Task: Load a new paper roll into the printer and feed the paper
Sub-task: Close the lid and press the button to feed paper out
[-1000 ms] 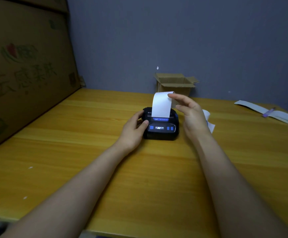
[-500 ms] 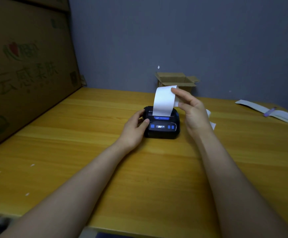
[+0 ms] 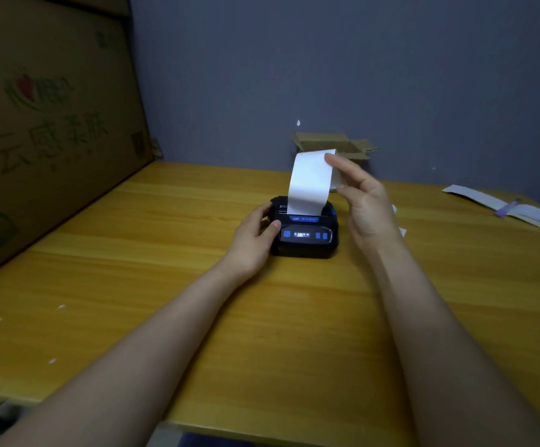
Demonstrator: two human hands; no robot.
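Note:
A small black printer (image 3: 305, 232) with blue buttons and a lit display sits on the wooden table (image 3: 165, 285). A white paper strip (image 3: 310, 183) stands upright out of its top slot. My left hand (image 3: 255, 237) grips the printer's left side, thumb on its front face. My right hand (image 3: 363, 201) is raised to the right of the strip, with the index fingertip touching its top right corner and the other fingers spread. The paper roll itself is hidden inside the printer.
A small open cardboard box (image 3: 330, 146) stands behind the printer against the grey wall. A large cardboard sheet (image 3: 46, 130) leans along the left. Paper strips and a purple object (image 3: 507, 208) lie at the far right. White scraps (image 3: 402, 232) lie behind my right hand.
The paper strip has grown longer out of the slot. My right hand has risen with its top edge. My left hand has stayed on the printer.

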